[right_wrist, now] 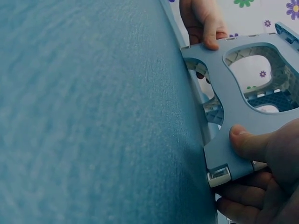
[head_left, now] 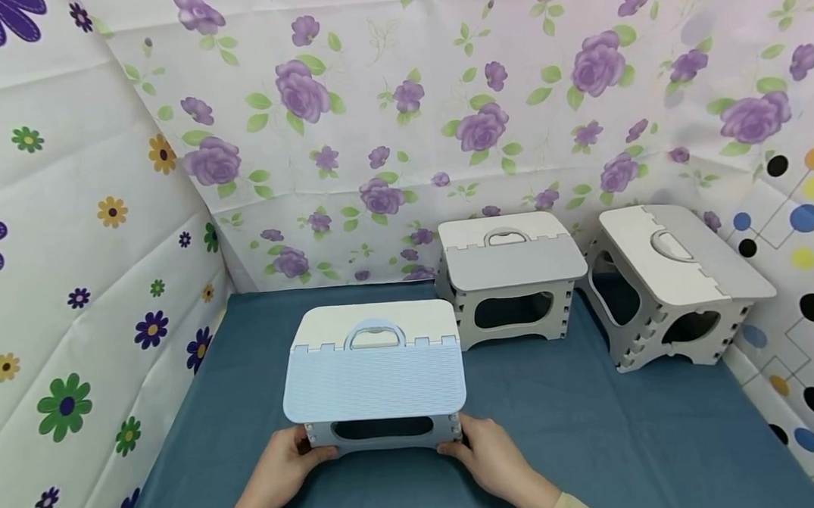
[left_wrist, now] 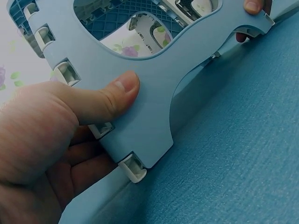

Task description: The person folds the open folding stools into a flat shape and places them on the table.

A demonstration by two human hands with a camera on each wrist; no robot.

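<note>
A blue and white folding step stool stands unfolded near the front of the table, its arched carry handle on top. My left hand grips the lower left corner of its front panel, thumb on the panel's face and fingers behind the edge. At the lower right corner my right hand holds the same panel in the same way. The left wrist view shows the blue panel with its white hinge pieces along the edge. From the right wrist view, both hands pinch the panel's legs close to the cloth.
A grey and white folding stool stands behind to the right, with a second grey and white stool turned at an angle beside it. Blue cloth covers the table. Flower-printed sheets hang at the back and left, a dotted one at right.
</note>
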